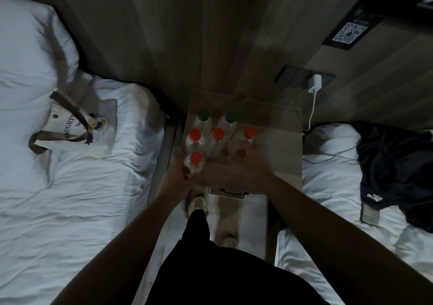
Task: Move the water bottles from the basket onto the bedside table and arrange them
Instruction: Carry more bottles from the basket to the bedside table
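Several clear water bottles stand on the wooden bedside table (276, 150). Two green-capped bottles (203, 115) form the back row. Behind the front edge are red-capped bottles (218, 134). My left hand (179, 174) grips the front-left red-capped bottle (196, 158) from its left side. My right hand (254, 167) is motion-blurred and holds the lower body of the right red-capped bottle (249, 133), thumb against it. A cloth tote bag (82, 126) lies flat on the left bed.
White beds flank the table on the left (70, 199) and right (332, 187). Dark clothing (398, 168) lies on the right bed. A white charger (315, 83) is plugged into the wall, its cable hanging by the table's right edge. My feet stand before the table drawer (228, 192).
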### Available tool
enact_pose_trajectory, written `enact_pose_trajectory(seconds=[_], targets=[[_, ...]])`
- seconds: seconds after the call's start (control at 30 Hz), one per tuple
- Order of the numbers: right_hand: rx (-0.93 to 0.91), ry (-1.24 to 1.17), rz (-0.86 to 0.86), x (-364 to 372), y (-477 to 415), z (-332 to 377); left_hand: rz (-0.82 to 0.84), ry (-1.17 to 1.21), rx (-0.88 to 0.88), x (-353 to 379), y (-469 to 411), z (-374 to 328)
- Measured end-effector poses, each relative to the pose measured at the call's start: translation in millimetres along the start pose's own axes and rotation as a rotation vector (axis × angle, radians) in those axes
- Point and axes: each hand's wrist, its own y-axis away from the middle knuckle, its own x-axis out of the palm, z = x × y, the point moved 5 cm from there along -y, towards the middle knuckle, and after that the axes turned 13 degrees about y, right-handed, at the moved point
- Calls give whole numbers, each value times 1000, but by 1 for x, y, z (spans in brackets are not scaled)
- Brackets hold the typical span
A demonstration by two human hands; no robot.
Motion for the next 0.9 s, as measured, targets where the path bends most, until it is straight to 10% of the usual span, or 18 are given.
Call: enact_pose_trajectory(seconds=[0.3, 0.9], targets=[[-41, -19, 17, -13, 74, -58, 61, -165, -20, 6, 80, 15], [-270, -8, 379, -11, 202, -130, -628, 63, -61, 66, 353, 50]])
